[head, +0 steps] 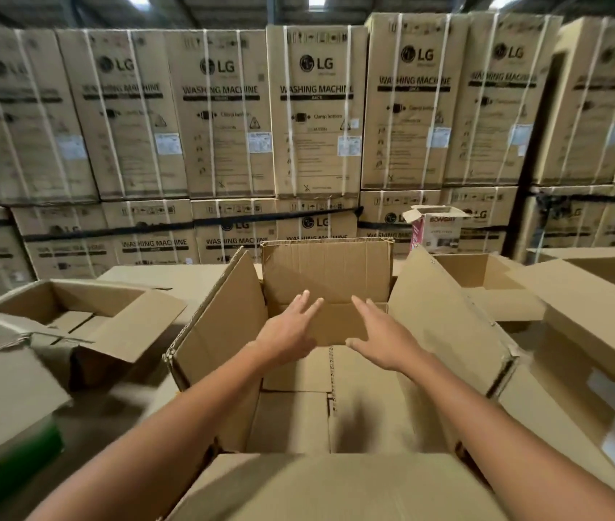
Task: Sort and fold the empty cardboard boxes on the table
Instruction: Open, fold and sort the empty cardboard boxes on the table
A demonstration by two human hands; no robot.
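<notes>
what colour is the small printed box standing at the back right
The small box is white with a pink side, best seen in the head view.

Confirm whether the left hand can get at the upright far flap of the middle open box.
Probably yes. The left hand is open over the middle box, stretched toward the far flap, with nothing between them. Contact cannot be told. The right hand is beside it, not blocking.
</notes>
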